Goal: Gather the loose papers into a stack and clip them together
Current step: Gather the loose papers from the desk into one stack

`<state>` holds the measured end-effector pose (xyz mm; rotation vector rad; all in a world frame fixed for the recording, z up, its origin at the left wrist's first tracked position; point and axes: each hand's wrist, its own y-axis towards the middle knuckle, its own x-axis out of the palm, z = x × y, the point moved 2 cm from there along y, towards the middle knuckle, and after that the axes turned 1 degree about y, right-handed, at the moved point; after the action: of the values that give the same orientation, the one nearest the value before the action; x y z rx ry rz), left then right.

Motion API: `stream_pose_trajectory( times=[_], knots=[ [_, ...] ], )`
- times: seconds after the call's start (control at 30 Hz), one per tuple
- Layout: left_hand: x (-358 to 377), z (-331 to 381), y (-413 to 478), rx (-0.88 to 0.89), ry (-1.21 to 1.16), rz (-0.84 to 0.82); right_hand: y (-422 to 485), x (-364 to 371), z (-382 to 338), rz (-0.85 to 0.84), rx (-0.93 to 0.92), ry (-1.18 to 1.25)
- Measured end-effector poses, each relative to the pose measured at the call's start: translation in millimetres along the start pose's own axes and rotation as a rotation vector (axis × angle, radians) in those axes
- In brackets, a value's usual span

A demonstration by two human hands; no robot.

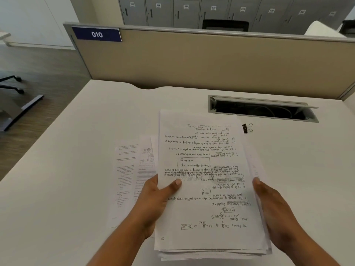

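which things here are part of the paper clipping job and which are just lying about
For the job: stack of papers, gripped by the left hand, with the right hand at its right edge; loose sheets on the desk to its left; black clips by its far right corner.
Just there: cable hatch, number sign, divider, lockers, chair base.

A white counter (76,169) has a cable hatch (263,109) sunk into its far right part, with the lid propped open and dark wires inside. Behind it stands a beige divider (192,60) bearing a blue plate (97,34) marked 010. Grey numbered lockers (192,12) line the back. At left, chair legs (13,85) rest on wood-look floor (38,62).
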<state>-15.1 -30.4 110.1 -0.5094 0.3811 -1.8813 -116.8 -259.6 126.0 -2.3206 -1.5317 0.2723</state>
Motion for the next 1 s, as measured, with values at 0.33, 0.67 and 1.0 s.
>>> stream_pose_trajectory(
  times=[0.33,0.67,1.0],
  knots=[
    [-9,-4,13,0.001,0.186,0.024,8,-7,21,0.075,0.025,-0.008],
    [-119,-56,32,-0.213,1.125,0.747,4,-37,25,0.198,0.068,-0.071],
    [-125,-53,41,-0.293,0.814,0.679,9,-47,49,0.154,0.168,-0.089]
  ],
)
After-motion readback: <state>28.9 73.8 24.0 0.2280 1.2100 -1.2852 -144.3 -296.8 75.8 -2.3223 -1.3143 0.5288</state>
